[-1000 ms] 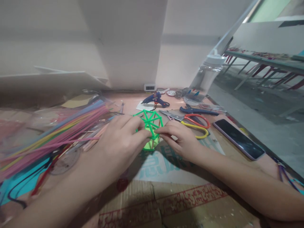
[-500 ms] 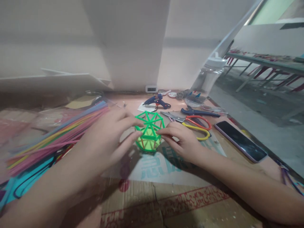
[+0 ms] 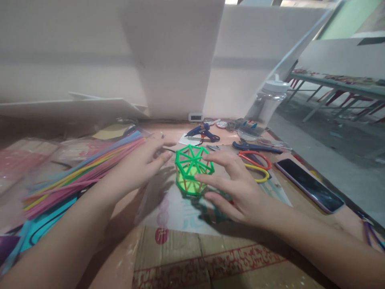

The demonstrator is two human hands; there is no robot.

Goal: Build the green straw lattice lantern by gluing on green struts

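A green frame model point(image 3: 194, 160) with spoke-like top bars, thin brown uprights and a yellow-green base stands on a white printed sheet point(image 3: 168, 208) in the middle. My right hand point(image 3: 237, 184) is at its right side, fingers spread, with fingertips at or just in front of the frame; whether they touch is hard to tell. To the left of the model, my left hand point(image 3: 144, 160) is apart from it, fingers parted and holding nothing. Behind the model a blue glue gun point(image 3: 203, 131) lies on a small white paper.
Scissors with red and yellow handles point(image 3: 255, 166), blue-handled pliers point(image 3: 258, 147) and a phone point(image 3: 309, 184) lie right. A clear bottle point(image 3: 261, 108) stands behind them. Colourful fuzzy sticks point(image 3: 90, 168) lie left. White boards point(image 3: 177, 60) rise behind.
My left hand has drawn back leftward from the model. The fingers of my right hand have spread from a pinch at its edge. The view has shifted slightly.
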